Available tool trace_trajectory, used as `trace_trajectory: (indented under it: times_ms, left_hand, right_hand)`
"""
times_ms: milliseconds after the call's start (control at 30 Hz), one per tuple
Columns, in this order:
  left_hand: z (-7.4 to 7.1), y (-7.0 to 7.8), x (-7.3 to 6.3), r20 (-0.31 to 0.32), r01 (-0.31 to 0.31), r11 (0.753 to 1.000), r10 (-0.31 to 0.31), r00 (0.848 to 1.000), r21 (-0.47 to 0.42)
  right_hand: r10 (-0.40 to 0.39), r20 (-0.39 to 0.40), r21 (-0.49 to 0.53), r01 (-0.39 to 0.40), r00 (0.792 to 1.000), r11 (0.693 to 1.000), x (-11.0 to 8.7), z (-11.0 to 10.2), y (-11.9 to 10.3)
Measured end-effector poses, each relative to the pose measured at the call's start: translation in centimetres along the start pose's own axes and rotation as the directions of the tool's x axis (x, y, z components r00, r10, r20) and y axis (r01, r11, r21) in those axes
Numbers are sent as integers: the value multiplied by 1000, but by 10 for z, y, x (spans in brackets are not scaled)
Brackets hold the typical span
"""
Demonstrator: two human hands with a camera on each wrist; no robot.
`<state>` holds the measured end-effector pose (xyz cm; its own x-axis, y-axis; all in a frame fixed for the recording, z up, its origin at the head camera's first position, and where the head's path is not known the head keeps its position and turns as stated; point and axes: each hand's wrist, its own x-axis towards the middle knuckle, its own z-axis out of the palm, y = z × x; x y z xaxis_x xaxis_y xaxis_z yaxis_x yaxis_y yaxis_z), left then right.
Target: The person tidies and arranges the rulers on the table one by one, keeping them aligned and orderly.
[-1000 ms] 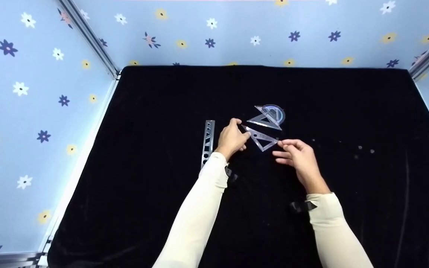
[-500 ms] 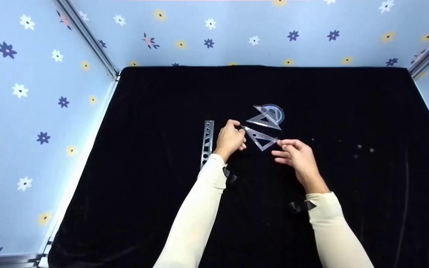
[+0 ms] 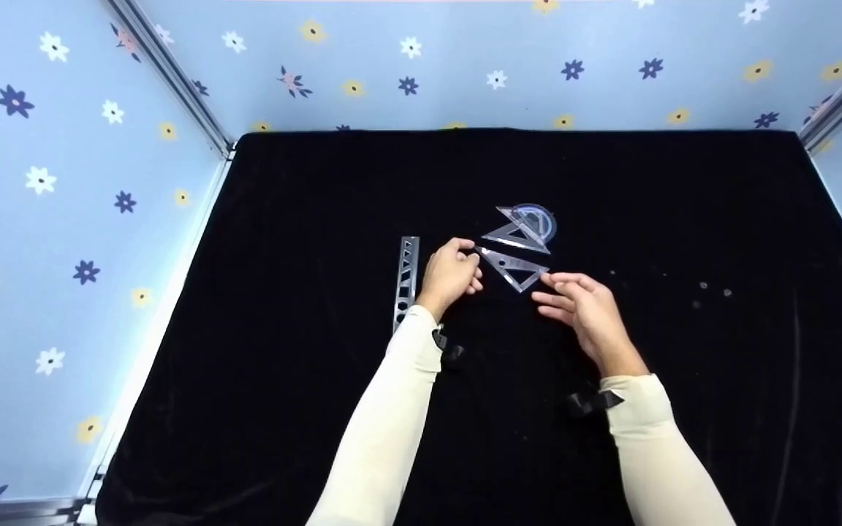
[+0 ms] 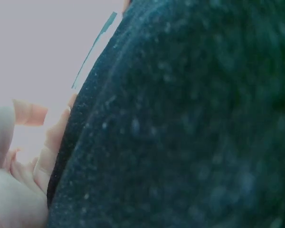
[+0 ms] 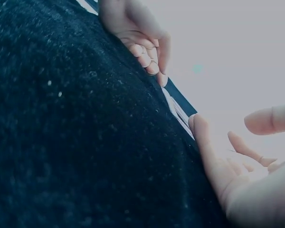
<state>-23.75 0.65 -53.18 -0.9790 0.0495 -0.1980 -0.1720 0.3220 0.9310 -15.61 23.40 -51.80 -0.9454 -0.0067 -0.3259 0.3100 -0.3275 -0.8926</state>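
A clear set square (image 3: pixel 512 263) lies on the black cloth between both hands in the head view. At its left corner, the index fingertip of my left hand (image 3: pixel 452 272) touches it, with the other fingers bent underneath. My right hand (image 3: pixel 589 310) touches the right corner with a fingertip, while its thumb stands apart in the right wrist view. Just beyond lies a second clear set square (image 3: pixel 516 237), overlapping a clear protractor (image 3: pixel 551 226). Left of my left hand is a clear ruler (image 3: pixel 408 267) with cut-out shapes, its near end hidden by the sleeve.
Black cloth (image 3: pixel 304 219) covers the table. Flowered blue panels (image 3: pixel 465 51) with metal frame posts (image 3: pixel 172 73) stand at the back and sides. Small pale specks (image 3: pixel 704 286) lie on the cloth to the right.
The nearer set square has turned slightly, its right and lower corners shifting a little up and right. My left thumb has drawn back from it. The other tools stay in place.
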Motion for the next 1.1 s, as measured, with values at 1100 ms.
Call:
trace_trajectory:
  times_ms: [1100]
  left_hand:
    - [-3,-6,-2,-115,-51,994,40,993,-94]
  right_hand:
    - [95,88,189,-110,992,976,1,-2,-5]
